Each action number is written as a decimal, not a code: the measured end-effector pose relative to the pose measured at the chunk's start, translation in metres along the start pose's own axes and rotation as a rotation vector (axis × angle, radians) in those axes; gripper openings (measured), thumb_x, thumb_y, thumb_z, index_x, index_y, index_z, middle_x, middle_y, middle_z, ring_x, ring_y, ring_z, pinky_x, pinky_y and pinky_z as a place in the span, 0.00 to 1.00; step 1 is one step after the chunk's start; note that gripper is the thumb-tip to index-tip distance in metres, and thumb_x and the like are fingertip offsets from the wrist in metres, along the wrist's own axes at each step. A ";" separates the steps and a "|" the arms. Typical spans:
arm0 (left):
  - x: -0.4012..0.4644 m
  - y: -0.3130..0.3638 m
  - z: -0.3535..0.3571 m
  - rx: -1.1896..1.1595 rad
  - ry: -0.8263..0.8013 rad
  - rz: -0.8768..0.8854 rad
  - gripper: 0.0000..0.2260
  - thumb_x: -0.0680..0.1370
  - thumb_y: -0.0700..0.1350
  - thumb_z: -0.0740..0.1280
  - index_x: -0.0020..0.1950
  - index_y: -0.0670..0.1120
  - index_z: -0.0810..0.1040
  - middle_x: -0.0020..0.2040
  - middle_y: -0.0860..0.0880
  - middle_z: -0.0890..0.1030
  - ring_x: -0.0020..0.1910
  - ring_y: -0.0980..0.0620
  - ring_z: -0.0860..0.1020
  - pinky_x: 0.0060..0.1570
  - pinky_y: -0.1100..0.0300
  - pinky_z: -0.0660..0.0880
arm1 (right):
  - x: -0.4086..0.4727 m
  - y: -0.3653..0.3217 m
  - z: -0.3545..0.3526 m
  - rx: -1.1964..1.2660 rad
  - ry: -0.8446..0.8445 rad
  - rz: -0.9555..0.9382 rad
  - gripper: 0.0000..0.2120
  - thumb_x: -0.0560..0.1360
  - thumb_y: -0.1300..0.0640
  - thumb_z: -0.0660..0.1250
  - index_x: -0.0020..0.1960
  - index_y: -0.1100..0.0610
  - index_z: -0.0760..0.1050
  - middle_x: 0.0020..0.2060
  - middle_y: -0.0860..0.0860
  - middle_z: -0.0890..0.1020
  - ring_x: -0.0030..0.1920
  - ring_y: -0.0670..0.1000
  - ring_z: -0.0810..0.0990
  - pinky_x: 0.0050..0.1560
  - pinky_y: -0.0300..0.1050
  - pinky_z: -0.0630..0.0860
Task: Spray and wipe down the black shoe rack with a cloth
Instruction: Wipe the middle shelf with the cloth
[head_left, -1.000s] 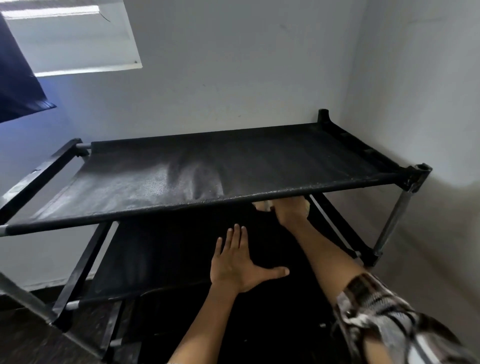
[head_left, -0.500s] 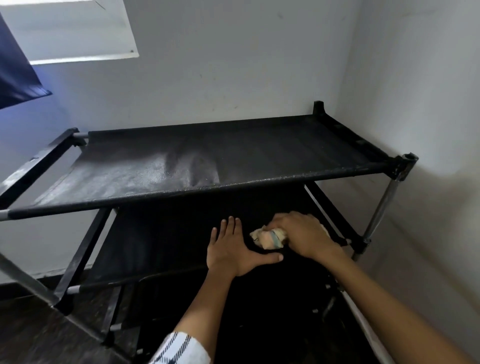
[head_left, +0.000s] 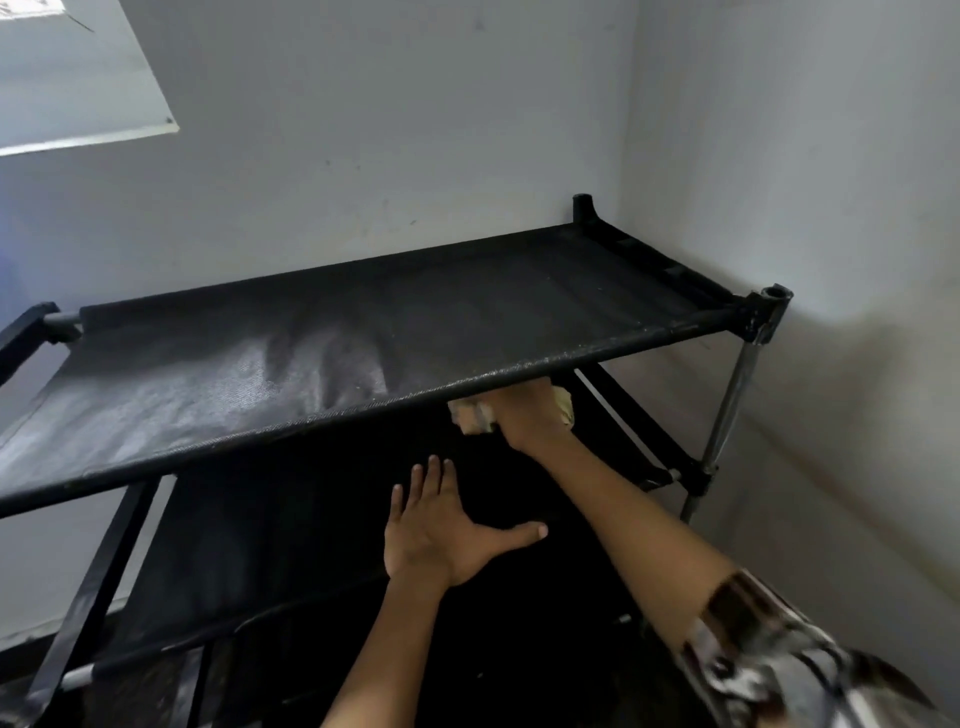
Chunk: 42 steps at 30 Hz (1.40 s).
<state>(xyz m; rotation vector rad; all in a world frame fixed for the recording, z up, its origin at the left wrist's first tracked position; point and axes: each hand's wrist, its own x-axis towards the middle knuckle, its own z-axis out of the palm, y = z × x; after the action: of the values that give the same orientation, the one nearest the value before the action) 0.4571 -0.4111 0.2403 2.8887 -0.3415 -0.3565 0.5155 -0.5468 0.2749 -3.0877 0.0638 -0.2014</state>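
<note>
Rack (head_left: 363, 332), black, set in a wall corner; its top tier is speckled pale at left. On the second tier (head_left: 270, 540), the left hand (head_left: 441, 535) is laid flat with fingers spread, holding nothing. Further right, the cloth (head_left: 470, 415) is gripped by the right hand (head_left: 530, 415), partly hidden under the top tier's front bar. The step in hand is judged to be wiping of the second tier; strokes across its remaining fabric are called for next.

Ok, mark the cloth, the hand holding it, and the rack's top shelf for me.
cloth (head_left: 470, 415), head view, bunched end left of the knuckles.
right hand (head_left: 527, 415), head view, back of the hand gripping it.
top shelf (head_left: 363, 338), head view, bare fabric mid-shelf.
</note>
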 end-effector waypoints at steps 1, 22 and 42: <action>-0.001 0.000 0.000 -0.005 0.006 -0.001 0.61 0.54 0.82 0.56 0.78 0.47 0.45 0.78 0.50 0.44 0.76 0.52 0.42 0.74 0.52 0.40 | -0.009 0.005 -0.003 0.003 -0.076 -0.048 0.13 0.78 0.53 0.60 0.62 0.51 0.74 0.61 0.54 0.77 0.62 0.59 0.74 0.59 0.51 0.68; -0.002 -0.002 0.000 -0.015 0.050 0.049 0.61 0.52 0.83 0.51 0.78 0.49 0.48 0.78 0.50 0.45 0.77 0.51 0.43 0.75 0.50 0.41 | 0.015 0.075 0.009 0.248 0.125 0.010 0.18 0.80 0.54 0.60 0.67 0.61 0.72 0.65 0.58 0.75 0.66 0.57 0.72 0.56 0.33 0.69; -0.002 0.000 -0.001 -0.025 0.027 0.023 0.60 0.54 0.82 0.55 0.78 0.49 0.47 0.78 0.50 0.46 0.77 0.50 0.43 0.75 0.49 0.42 | -0.004 0.082 0.019 0.069 0.002 -0.136 0.16 0.78 0.52 0.60 0.65 0.41 0.71 0.60 0.48 0.75 0.59 0.56 0.75 0.56 0.54 0.74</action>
<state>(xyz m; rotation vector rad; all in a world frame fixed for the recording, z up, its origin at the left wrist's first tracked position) 0.4552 -0.4105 0.2420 2.8599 -0.3634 -0.3147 0.5109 -0.6278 0.2516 -3.0246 -0.1502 -0.2074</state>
